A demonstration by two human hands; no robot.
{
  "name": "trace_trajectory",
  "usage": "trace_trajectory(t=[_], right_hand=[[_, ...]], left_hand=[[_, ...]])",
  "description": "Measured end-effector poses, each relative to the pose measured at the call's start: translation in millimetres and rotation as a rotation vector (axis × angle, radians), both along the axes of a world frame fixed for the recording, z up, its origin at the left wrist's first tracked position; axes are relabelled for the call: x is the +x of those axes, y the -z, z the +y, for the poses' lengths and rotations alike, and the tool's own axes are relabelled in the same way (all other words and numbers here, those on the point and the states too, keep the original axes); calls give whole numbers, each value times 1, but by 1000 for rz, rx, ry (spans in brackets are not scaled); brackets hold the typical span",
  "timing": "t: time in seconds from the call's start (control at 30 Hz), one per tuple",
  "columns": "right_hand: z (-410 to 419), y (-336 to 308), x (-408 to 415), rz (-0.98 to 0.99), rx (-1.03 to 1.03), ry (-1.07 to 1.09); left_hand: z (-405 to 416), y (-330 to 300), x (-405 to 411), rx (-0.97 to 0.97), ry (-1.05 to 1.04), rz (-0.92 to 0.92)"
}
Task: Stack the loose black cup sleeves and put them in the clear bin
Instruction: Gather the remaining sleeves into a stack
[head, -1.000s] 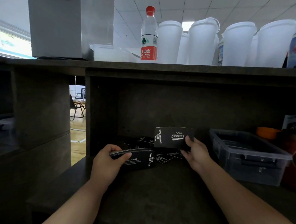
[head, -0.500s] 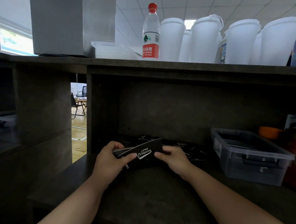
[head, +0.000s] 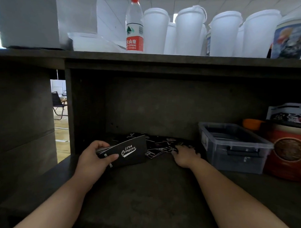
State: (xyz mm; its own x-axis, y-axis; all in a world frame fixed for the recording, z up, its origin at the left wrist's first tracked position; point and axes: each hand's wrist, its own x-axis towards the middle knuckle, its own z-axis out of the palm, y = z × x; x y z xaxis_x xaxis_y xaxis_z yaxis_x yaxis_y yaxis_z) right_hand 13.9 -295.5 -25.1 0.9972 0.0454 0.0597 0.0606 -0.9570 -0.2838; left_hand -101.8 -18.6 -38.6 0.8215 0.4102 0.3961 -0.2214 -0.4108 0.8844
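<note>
Black sleeves (head: 159,145) lie loose on the bench, just ahead of the right hand (head: 185,156), whose fingers seem to touch one. Left hand (head: 93,160) grips the stack (head: 126,151); the bin (head: 234,147) sits right.

The left hand (head: 91,160) holds a stack of sleeves (head: 126,151) left of the loose sleeves (head: 159,146), with the bin (head: 234,147) on their right.
</note>
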Motion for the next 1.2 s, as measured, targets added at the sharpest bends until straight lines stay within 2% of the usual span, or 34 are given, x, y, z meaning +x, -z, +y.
trace_trajectory(t=[0.17, 0.37, 0.57, 0.67, 0.87, 1.0, 1.07, 1.2], right_hand=[[16, -6, 1, -136, 68, 85], [15, -8, -8, -29, 111, 250], [12, -8, -8, -35, 155, 226], [13, -3, -4, 6, 103, 191], [13, -5, -1, -91, 85, 196], [12, -5, -1, -101, 198, 177], [10, -7, 0, -224, 278, 135], [14, -13, -3, -615, 389, -61]], left_hand=[[0, 0, 0, -10, 5, 4], [1, -1, -3, -42, 38, 12], [5, 0, -3, -50, 59, 16], [4, 0, -2, -77, 55, -9], [0, -1, -4, -85, 67, -36], [1, 0, -3, -86, 52, -33], [1, 1, -1, -88, 47, -40], [0, 1, 0, -105, 41, -40]])
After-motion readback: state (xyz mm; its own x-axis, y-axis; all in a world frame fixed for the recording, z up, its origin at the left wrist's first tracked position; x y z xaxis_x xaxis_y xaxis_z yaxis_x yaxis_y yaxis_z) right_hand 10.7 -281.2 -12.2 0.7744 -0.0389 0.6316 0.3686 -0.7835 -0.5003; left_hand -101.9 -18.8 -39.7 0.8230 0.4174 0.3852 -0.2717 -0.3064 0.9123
